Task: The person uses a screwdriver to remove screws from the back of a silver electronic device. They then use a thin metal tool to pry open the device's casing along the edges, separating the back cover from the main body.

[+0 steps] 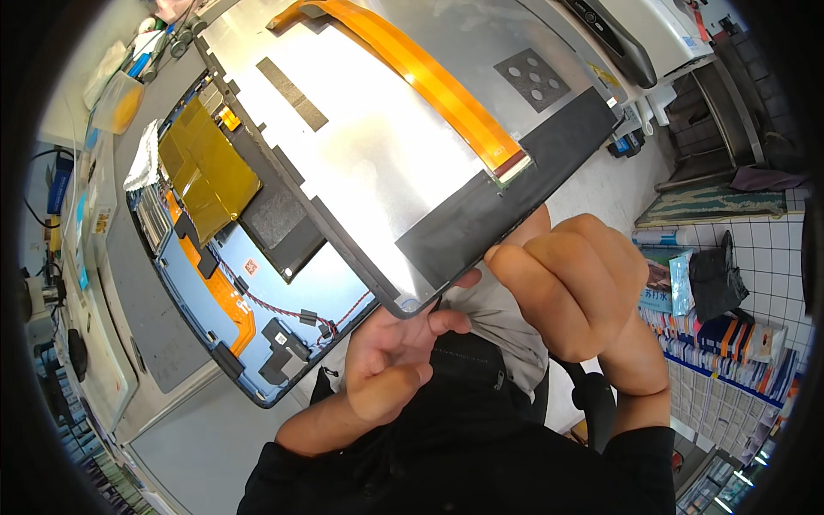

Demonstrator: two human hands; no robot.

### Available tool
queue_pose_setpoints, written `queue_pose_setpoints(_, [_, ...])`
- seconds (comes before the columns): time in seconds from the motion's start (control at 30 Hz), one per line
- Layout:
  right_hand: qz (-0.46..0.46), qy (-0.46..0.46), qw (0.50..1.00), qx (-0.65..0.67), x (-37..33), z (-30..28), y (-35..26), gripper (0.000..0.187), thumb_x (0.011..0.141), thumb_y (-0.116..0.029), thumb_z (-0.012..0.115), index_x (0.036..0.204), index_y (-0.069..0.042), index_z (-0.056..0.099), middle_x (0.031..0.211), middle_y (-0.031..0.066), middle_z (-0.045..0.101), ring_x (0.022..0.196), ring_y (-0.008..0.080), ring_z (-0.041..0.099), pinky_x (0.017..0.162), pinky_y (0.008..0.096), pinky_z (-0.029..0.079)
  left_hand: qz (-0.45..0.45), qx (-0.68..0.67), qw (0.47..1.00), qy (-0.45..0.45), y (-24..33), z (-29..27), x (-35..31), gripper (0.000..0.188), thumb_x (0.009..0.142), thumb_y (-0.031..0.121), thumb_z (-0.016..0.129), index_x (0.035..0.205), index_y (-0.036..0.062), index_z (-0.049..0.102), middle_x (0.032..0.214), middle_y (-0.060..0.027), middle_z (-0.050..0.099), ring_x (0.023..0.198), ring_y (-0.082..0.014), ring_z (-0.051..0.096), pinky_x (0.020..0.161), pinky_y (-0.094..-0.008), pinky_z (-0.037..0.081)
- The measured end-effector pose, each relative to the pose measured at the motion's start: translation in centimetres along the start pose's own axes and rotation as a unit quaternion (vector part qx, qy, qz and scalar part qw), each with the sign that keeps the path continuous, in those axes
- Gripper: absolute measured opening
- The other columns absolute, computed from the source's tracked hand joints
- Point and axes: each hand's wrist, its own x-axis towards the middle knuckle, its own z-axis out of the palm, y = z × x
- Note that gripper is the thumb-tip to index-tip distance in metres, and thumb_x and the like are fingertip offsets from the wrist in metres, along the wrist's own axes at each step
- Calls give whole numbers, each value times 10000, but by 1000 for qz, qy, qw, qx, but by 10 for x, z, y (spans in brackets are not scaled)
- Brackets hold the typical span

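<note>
A tablet screen panel (343, 172) with a shiny silver back and black borders is raised and tilted in front of me. An orange ribbon cable (429, 86) runs down its back, ending in a connector (513, 167) near the lower border. My left hand (390, 360) is closed at the panel's lower corner, its fingers partly hidden beneath it. Along the lower edge, my right hand (575, 283) pinches the border between thumb and curled fingers. Left of the panel lies the opened tablet housing (279, 292), light blue inside, with a yellow film-covered part (206, 167), thin twisted wires and an orange flex strip (219, 287).
The housing rests on a grey work mat (176, 348). A clear container with something yellow (120, 103) stands at the far left. A white machine (657, 39) sits at the far right. Packets and stacked items (721, 335) fill a rack on the right.
</note>
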Motion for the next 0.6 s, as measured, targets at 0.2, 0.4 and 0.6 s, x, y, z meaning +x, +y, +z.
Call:
queue_pose_setpoints(0.2, [-3,-1,1000,13,0,3,5,273,666,-269,676,866,-84,661,700,-25,490,528,117,443,454,247,281,0,7,1000,-6,0,-2,0,861,615,-101,365,1471,-34,295,1539,-239,264,1442,-382,251,1007,-420,359])
queue_pose_setpoints(0.4, [24,16,998,55,-6,10,7,346,562,-195,655,883,-66,651,667,-4,500,531,141,487,442,246,316,-14,-9,1000,11,1,0,-1,858,618,-103,360,1470,-32,298,1539,-241,260,1445,-379,248,1004,-419,360])
queue_pose_setpoints(0.6, [49,2,995,92,-5,4,7,239,646,-29,704,871,-46,624,664,30,547,531,180,513,438,274,372,-6,-13,1000,4,0,-2,-1,868,609,-111,353,1472,-30,299,1538,-243,261,1444,-381,250,1002,-421,362])
